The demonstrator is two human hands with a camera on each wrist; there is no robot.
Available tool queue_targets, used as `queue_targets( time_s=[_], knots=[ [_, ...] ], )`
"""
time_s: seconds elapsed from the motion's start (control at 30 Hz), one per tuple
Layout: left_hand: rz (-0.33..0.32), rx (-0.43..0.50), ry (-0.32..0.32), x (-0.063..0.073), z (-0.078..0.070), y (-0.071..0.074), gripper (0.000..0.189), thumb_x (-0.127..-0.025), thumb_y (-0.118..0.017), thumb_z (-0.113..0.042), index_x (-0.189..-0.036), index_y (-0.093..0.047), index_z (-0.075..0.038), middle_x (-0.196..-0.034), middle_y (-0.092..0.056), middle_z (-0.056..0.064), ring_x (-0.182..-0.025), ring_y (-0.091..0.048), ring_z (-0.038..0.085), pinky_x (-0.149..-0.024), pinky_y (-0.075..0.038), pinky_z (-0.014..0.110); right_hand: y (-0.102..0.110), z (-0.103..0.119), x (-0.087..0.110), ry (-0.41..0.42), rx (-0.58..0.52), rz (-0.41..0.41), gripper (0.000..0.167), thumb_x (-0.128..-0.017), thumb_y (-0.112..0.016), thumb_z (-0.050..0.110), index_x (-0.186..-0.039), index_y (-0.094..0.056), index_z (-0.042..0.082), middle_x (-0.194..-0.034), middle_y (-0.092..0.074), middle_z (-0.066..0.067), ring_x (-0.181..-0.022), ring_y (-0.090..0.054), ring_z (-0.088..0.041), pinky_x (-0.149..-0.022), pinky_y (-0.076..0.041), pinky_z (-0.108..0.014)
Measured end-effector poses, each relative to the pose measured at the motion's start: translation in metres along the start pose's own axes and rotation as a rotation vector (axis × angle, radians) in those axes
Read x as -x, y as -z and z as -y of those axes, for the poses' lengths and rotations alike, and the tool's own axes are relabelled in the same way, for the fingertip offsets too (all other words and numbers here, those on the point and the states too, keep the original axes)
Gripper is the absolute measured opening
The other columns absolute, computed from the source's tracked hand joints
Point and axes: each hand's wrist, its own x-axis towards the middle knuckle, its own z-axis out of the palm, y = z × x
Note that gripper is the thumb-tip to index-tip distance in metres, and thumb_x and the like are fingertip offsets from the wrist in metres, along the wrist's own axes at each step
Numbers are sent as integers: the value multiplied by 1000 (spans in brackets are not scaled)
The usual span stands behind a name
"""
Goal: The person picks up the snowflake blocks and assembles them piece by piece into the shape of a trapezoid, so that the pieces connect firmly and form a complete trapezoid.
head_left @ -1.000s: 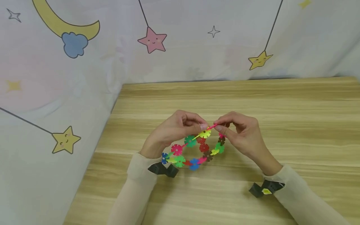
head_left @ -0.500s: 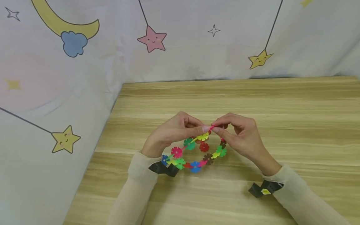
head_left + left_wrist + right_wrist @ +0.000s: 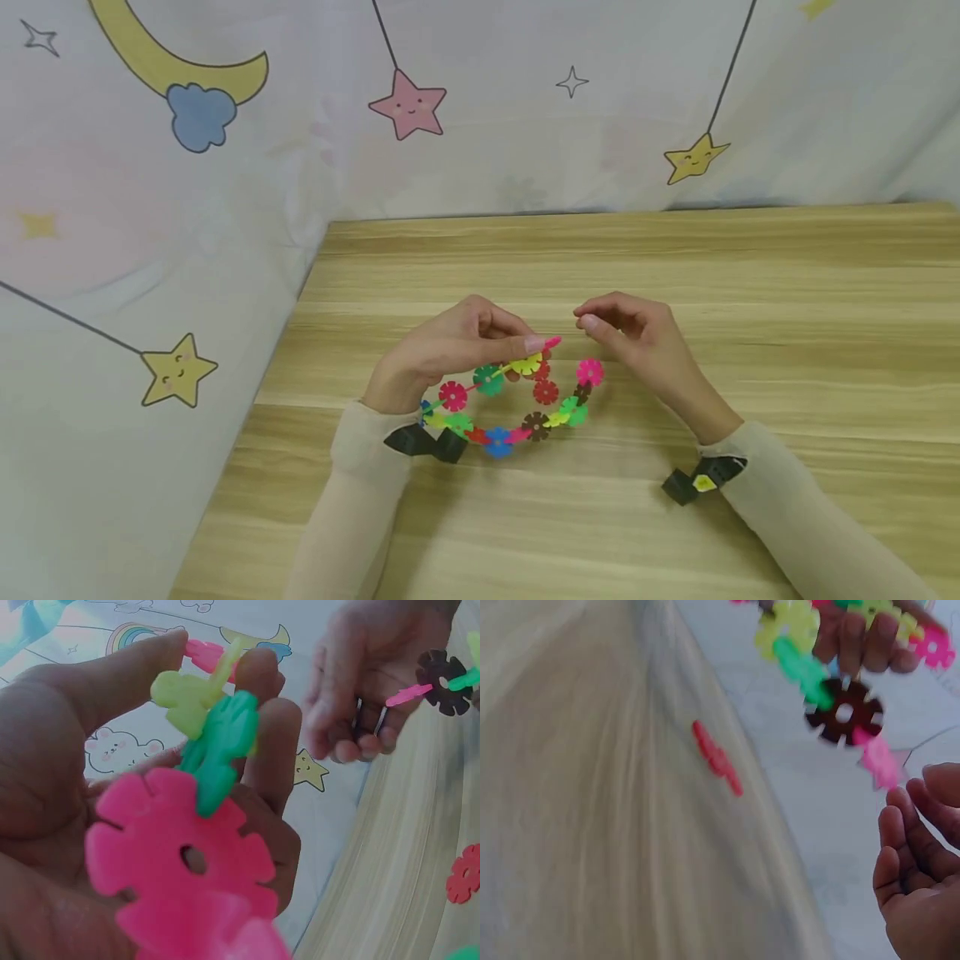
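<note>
A chain of slotted flower-shaped plastic discs (image 3: 498, 442) in several colours hangs in a curve above the table. My left hand (image 3: 465, 346) pinches one end between thumb and fingers, near a pink disc (image 3: 552, 342) and a yellow disc (image 3: 527, 364). In the left wrist view a large pink disc (image 3: 142, 825) of the chain hangs in front of the palm. My right hand (image 3: 637, 333) holds nothing, its fingers loosely bent, a little above the chain's other end. That end is a pink disc (image 3: 590, 372) joined to a brown disc (image 3: 844, 712).
A red disc (image 3: 545, 392) shows within the chain's curve; the right wrist view has a red disc (image 3: 717, 759) lying apart from the chain. The wooden table (image 3: 750, 317) meets a patterned cloth backdrop (image 3: 480, 167) behind and at the left.
My right hand has let go of the pink disc held between both hands and moved slightly right and up. My left hand has shifted a little left with the chain.
</note>
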Motion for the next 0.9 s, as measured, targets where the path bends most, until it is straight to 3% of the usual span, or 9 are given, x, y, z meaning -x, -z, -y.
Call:
queue_targets(
  time_s=[0.2,0.3,0.53,0.6,0.9],
  knots=[
    [11,-3,-3,1,-1,1,21,-107,-66,-17,-107,-83,-4,-76,-65,-2,-75,-59,18,-72,-48,28,-7,-27,-12,-126,27,105,27,-107,-70,26,-123,-76,5,-120,-78,-10,-103,-69,-15,-89,-55,-19],
    [12,-1,-20,1,0,2,22,-107,-65,-14,-108,-82,-1,-71,-56,-3,-71,-51,17,-68,-43,27,-12,-33,-14,-127,18,146,24,-106,-71,21,-123,-76,6,-120,-78,-10,-104,-70,-15,-91,-56,-20],
    [17,18,2,3,-1,2,23,-107,-65,-16,-105,-81,-1,-70,-56,-3,-72,-55,16,-69,-44,27,-25,-38,-21,-91,46,236,20,-100,-77,14,-120,-78,12,-106,-78,-8,-86,-64,-19,-75,-53,-24],
    [19,17,7,3,-2,2,23,-107,-65,-17,-105,-81,-2,-69,-54,-3,-70,-51,15,-68,-41,26,-29,-38,-23,-77,72,266,21,-99,-78,14,-120,-79,13,-104,-78,-7,-85,-65,-19,-75,-54,-25],
    [45,18,-22,1,-2,2,22,-107,-63,-14,-104,-81,-3,-67,-52,-4,-65,-45,14,-64,-35,26,-36,-35,-28,90,224,348,28,-93,-84,14,-121,-79,12,-114,-82,-1,-105,-71,-17,-95,-58,-37]
  ],
)
